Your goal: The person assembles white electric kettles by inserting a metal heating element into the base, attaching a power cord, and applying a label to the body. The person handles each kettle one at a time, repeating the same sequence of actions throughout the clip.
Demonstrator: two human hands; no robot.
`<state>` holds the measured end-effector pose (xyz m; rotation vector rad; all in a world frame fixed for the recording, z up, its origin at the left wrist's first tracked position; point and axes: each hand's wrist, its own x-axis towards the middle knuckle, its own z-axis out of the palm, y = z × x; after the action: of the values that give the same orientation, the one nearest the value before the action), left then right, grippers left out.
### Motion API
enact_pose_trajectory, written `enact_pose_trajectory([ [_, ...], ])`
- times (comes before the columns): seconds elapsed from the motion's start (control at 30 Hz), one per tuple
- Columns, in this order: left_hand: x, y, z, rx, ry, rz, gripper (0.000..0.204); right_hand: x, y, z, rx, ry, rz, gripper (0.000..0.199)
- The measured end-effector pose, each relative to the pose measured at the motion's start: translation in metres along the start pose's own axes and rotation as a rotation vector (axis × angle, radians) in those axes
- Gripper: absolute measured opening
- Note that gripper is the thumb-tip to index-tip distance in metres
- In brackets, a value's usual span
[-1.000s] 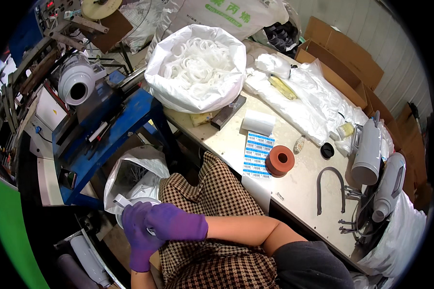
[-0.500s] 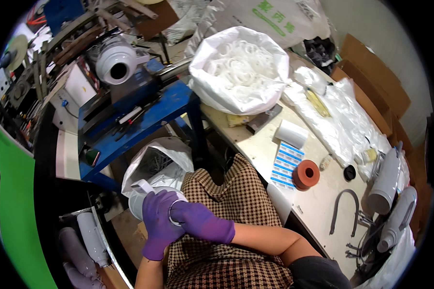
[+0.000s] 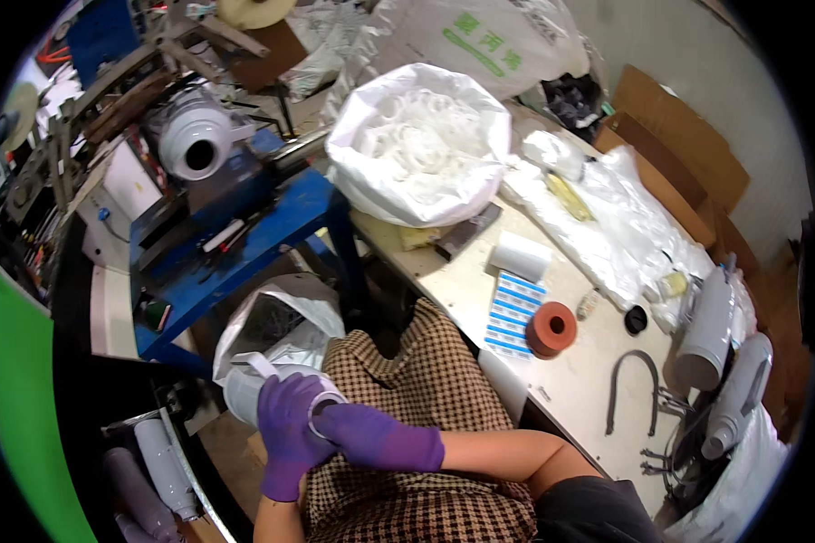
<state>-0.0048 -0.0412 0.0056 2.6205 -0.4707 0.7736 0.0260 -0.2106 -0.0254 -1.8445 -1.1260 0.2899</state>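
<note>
In my lap lies a light grey plastic jug body (image 3: 242,395), tilted, its round mouth turned toward my right. Its handle (image 3: 255,364) sticks up on the far side. My left hand (image 3: 287,425), in a purple glove, is closed around the jug body near the mouth. At the mouth's rim (image 3: 314,418) is my right hand (image 3: 380,440), also gloved in purple, with fingers curled against or into the dark opening. Its fingertips are hidden, so whatever they hold cannot be made out.
A white sack of translucent rings (image 3: 421,136) stands on the table, near a red-brown roll (image 3: 551,329), a blue-and-white label sheet (image 3: 514,315) and grey jug bodies (image 3: 738,394). At left are a blue metal bench (image 3: 244,281), another white sack (image 3: 281,312) and a crate of grey bodies (image 3: 167,462).
The whole view has shifted slightly, so the table and sack appear further left. My right fingers have moved a little at the mouth, where more of the dark opening shows. Both hands stay on the jug body.
</note>
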Motion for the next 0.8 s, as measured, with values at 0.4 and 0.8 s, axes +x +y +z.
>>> enact_pose_trajectory([
  [0.4, 0.008, -0.017, -0.014, -0.061, 0.056, -0.071, 0.066, -0.031, -0.032, -0.065, 0.048, 0.344, -0.026, 0.041],
  [0.8, 0.006, -0.028, -0.012, -0.135, -0.061, -0.048, 0.062, 0.044, -0.017, -0.02, -0.038, 0.165, 0.168, 0.012],
])
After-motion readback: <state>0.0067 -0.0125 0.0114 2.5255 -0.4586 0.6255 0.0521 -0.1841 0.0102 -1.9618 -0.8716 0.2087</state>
